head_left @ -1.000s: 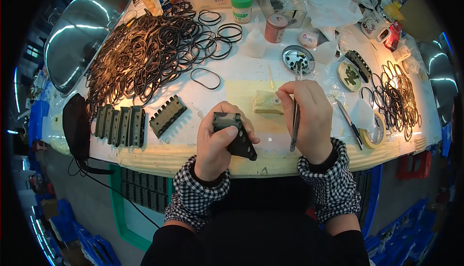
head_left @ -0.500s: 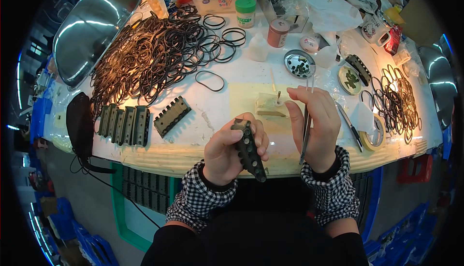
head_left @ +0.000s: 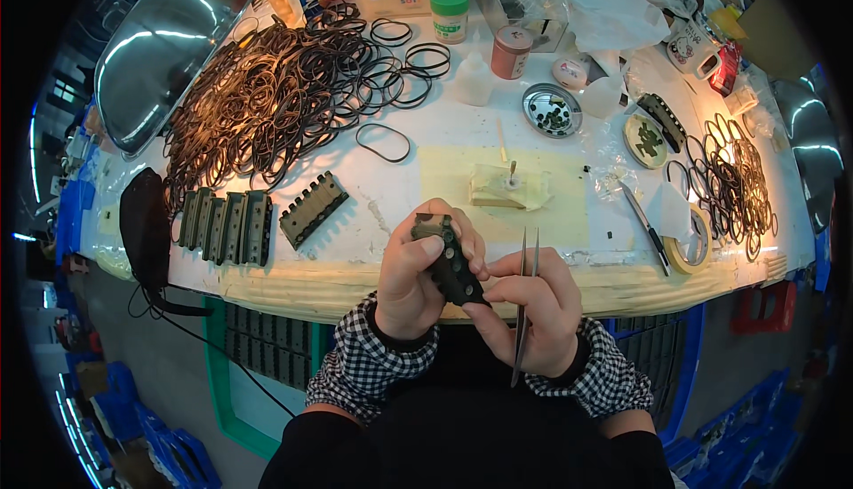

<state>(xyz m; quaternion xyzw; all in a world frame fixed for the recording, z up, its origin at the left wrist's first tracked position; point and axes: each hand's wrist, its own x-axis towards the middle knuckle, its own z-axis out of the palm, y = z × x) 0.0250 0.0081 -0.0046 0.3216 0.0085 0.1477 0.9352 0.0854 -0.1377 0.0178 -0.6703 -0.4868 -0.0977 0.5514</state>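
We see a metal dish point(head_left: 536, 101) of dark bits point(head_left: 557, 117) beyond our right hand point(head_left: 549, 316), a pale dish point(head_left: 632, 135) of green pieces point(head_left: 650, 140) farther right. Camouflage block point(head_left: 455, 274) between hands: left hand point(head_left: 409, 276) clasps it; right holds tweezers point(head_left: 521, 329), fingertips at block's lower end. Dark bands point(head_left: 267, 107) heap beyond left, on white desk point(head_left: 378, 189).

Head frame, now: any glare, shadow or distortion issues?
Head view: glare streaks on the shiny dome; toothed shadow beside the lone ridged piece; held piece in the left hand dark at its lower end; fisheye bows the table's front edge; corners black.
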